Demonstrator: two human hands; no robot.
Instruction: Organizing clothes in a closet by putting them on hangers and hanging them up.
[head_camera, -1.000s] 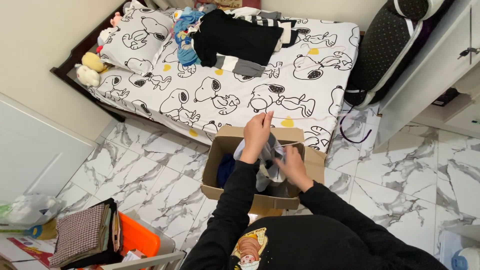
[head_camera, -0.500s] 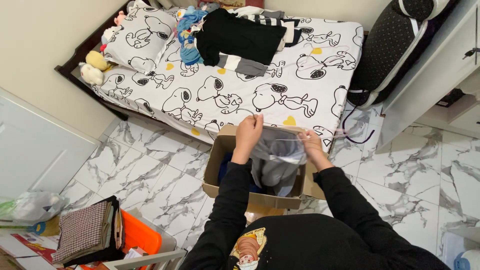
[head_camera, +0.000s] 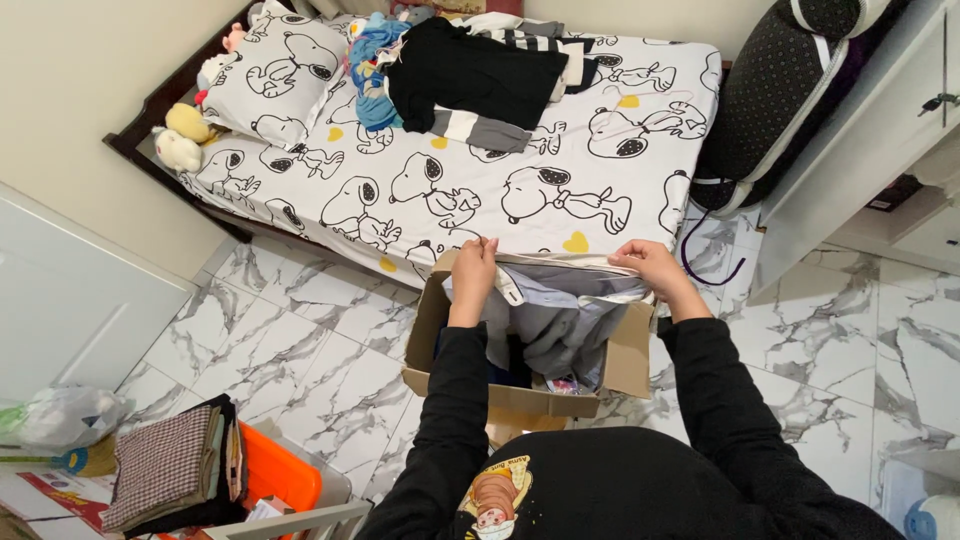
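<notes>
- Head view: left hand (head_camera: 474, 262) and right hand (head_camera: 650, 265) each pinch a top corner of a grey garment (head_camera: 560, 310), now stretched wide at frame centre.
- Earlier the hands were closer together, the cloth bunched.
- Garment hangs into the open cardboard box (head_camera: 520, 395) just below the cartoon-print bed (head_camera: 560, 150).

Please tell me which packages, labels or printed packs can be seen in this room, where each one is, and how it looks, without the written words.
Cardboard box: on the marble floor at the foot of the bed, brown, open, with clothes inside.
Plastic bag: bottom left, clear and crumpled.
Flat printed pack: bottom left corner, red and white.
Orange crate: bottom left, beside folded cloth, partly hidden.
</notes>
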